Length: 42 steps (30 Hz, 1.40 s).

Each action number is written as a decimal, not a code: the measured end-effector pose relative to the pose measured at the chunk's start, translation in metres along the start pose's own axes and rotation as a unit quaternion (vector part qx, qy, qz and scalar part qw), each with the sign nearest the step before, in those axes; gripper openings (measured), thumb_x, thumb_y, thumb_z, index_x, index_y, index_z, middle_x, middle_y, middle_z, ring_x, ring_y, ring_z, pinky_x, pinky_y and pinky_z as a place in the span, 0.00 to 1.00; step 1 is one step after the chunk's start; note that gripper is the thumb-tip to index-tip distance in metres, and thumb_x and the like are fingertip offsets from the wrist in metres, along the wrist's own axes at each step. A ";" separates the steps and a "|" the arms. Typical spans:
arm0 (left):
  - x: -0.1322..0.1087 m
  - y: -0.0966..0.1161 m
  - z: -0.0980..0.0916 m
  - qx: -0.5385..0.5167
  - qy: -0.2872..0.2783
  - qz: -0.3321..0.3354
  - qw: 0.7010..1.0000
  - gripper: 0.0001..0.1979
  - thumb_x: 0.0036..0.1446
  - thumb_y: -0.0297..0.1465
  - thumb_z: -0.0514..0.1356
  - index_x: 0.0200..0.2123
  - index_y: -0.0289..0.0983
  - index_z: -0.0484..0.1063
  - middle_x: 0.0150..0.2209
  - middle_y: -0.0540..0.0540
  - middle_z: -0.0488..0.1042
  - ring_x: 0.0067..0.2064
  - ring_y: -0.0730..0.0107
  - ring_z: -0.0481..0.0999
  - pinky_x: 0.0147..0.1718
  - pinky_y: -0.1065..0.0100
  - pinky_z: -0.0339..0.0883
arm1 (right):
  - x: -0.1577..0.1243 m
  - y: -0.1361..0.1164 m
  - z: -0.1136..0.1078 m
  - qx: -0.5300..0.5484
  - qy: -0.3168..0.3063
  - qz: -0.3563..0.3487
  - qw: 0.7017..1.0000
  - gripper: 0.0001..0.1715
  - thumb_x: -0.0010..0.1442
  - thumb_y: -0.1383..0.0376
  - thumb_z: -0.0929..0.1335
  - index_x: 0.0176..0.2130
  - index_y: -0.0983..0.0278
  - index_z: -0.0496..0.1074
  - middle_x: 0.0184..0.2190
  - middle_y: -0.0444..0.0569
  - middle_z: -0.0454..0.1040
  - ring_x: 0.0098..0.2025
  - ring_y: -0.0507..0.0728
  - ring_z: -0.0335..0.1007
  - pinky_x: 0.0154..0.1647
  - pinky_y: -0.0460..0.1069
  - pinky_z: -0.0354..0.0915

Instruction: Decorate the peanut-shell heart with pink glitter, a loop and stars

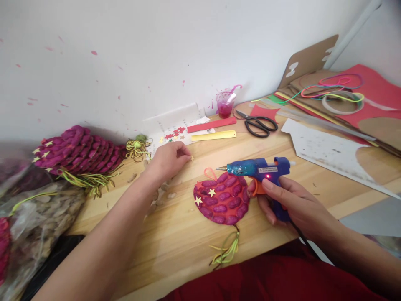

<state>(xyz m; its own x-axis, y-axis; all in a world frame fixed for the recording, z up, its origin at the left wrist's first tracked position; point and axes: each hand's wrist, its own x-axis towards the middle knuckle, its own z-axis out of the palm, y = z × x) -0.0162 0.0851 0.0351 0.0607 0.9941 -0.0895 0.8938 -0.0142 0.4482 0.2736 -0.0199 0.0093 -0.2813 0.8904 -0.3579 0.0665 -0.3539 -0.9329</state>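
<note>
My left hand [171, 161] pinches a small yellow star [192, 158] between thumb and finger, above the wooden table. My right hand [286, 198] is wrapped round a blue glue gun [250, 167] with an orange trigger and a lit red light. The gun's metal tip points left, near the pink loop [210, 173] of a round ornament. That ornament [222, 202] is red, covered with purple shell-like pieces, and lies on the table. Yellow stars [212, 192] and a red star sit on its left part. A yellow-green tassel [227, 251] hangs from its lower edge.
Stacked purple ornaments [78, 150] and a plastic bag of shells [50, 225] are at the left. Loose stars [175, 133], paper strips [213, 125], a cup of pink paint [225, 104] and black scissors [258, 125] lie behind. Cardboard and cords [338, 83] fill the right back.
</note>
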 end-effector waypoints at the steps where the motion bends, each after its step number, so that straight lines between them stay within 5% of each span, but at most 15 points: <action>1: -0.003 -0.001 -0.001 -0.011 0.008 -0.002 1.000 0.04 0.53 0.34 0.65 0.31 0.40 0.77 0.30 0.49 0.80 0.33 0.65 0.77 0.37 0.64 0.68 | 0.000 0.000 0.000 0.002 0.001 0.001 1.000 0.31 0.65 0.39 0.66 0.27 0.61 0.67 0.16 0.43 0.69 0.16 0.49 0.54 0.17 0.48 0.46; 9: -0.042 -0.010 -0.010 -0.285 0.016 -0.060 0.956 0.11 0.47 0.35 0.71 0.31 0.35 0.75 0.28 0.49 0.78 0.29 0.73 0.72 0.30 0.70 0.63 | -0.002 0.003 0.001 -0.004 0.011 -0.020 1.000 0.30 0.66 0.41 0.67 0.28 0.62 0.67 0.16 0.42 0.69 0.17 0.48 0.57 0.18 0.46 0.49; 14: -0.070 -0.012 -0.005 -0.360 -0.007 -0.077 0.930 0.11 0.45 0.32 0.73 0.30 0.35 0.76 0.29 0.48 0.79 0.29 0.74 0.73 0.29 0.72 0.63 | -0.006 -0.005 0.004 -0.038 0.004 -0.038 0.999 0.25 0.68 0.44 0.67 0.33 0.61 0.68 0.16 0.41 0.70 0.18 0.49 0.58 0.19 0.46 0.50; 22: -0.104 -0.007 0.009 -0.404 -0.067 -0.033 0.912 0.11 0.45 0.34 0.74 0.31 0.37 0.79 0.30 0.49 0.80 0.32 0.71 0.78 0.33 0.71 0.71 | -0.041 -0.020 0.006 -0.237 -0.067 -0.019 0.969 0.32 0.67 0.41 0.65 0.25 0.61 0.69 0.18 0.45 0.71 0.22 0.53 0.66 0.24 0.50 0.60; 28: -0.111 -0.012 0.018 -0.393 -0.090 0.002 0.915 0.11 0.49 0.34 0.72 0.35 0.36 0.80 0.36 0.45 0.83 0.35 0.68 0.80 0.36 0.68 0.74 | -0.048 -0.027 0.020 -0.374 -0.058 -0.096 0.921 0.28 0.70 0.47 0.64 0.24 0.60 0.66 0.18 0.44 0.69 0.22 0.53 0.63 0.25 0.50 0.57; 42: -0.113 -0.014 0.023 -0.398 -0.096 0.039 0.912 0.10 0.51 0.29 0.70 0.39 0.37 0.80 0.34 0.47 0.83 0.35 0.69 0.81 0.37 0.69 0.75 | -0.051 -0.034 0.032 -0.451 -0.043 -0.109 0.885 0.25 0.70 0.48 0.63 0.27 0.60 0.65 0.23 0.46 0.70 0.26 0.55 0.62 0.27 0.50 0.56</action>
<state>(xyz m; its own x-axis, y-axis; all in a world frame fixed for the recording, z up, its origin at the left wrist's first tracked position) -0.0254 -0.0298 0.0181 0.2546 0.9554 -0.1499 0.2831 0.0746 0.9562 0.2554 -0.0627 0.0608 -0.4502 0.8710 -0.1969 0.7277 0.2300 -0.6462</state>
